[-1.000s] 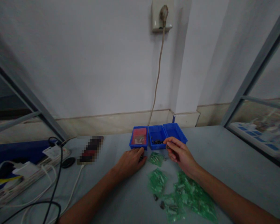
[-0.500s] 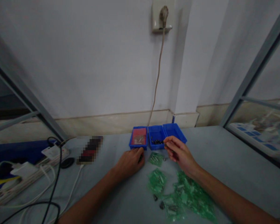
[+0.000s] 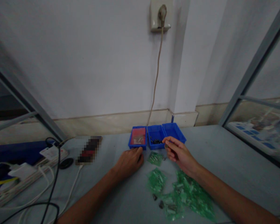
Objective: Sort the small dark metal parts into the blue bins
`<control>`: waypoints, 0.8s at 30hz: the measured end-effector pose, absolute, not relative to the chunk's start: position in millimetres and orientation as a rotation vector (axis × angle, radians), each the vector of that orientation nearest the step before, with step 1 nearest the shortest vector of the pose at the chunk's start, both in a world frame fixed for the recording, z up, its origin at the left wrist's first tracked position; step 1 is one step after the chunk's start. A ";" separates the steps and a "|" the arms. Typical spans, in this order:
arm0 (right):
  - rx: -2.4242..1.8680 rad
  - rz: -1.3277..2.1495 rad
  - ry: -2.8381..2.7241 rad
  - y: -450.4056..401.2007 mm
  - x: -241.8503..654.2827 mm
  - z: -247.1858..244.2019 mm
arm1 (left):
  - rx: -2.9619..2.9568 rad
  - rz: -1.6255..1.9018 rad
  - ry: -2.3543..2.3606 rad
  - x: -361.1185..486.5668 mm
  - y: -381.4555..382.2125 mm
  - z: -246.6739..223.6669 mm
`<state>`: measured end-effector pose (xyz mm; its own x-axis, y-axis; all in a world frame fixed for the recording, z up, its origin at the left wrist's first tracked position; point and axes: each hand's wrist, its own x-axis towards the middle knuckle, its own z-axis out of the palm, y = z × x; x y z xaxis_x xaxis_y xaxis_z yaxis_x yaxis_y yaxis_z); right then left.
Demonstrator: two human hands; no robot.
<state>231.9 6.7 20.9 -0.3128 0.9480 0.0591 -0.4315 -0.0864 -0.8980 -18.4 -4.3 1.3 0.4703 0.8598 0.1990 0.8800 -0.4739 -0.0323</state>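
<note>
My left hand (image 3: 130, 161) rests on the table with its fingers curled in, just in front of the blue tray (image 3: 129, 145) with a red-and-clear packet (image 3: 139, 136) in it. Whatever lies within those fingers, if anything, is hidden. Thumb and fingertips of my right hand (image 3: 180, 155) pinch a small dark part (image 3: 166, 145), too small to name. That hand is over the near edge of the middle blue tray (image 3: 156, 130), where small black parts (image 3: 156, 141) lie. Below it is a green plastic bag (image 3: 155, 158) of metal pieces.
Another blue tray (image 3: 174, 129) stands at the right of the row. More green bags (image 3: 156, 180) and a large green heap (image 3: 197, 196) lie nearer me, beside loose dark pieces (image 3: 161, 204). At left are a blurred-out phone (image 3: 90, 151), cables and a power strip (image 3: 30, 179).
The view has shifted slightly. Both hands stay nearly where they were, the left still curled and the right still pinching the small part.
</note>
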 end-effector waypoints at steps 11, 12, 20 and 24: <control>-0.539 1.848 -0.869 11.7 236.0 21.6 | -2.563 -0.166 -1.579 -16.3 -5.5 2.2; -0.551 1.830 -0.884 11.2 235.7 21.6 | -2.545 -0.157 -1.601 -16.0 -5.8 2.3; -0.812 1.281 -1.432 7.3 233.6 18.6 | -2.451 -0.137 -1.689 -14.2 -7.8 4.7; -0.892 0.868 -1.623 2.9 232.3 17.4 | -2.420 -0.103 -1.726 -13.0 -9.0 7.9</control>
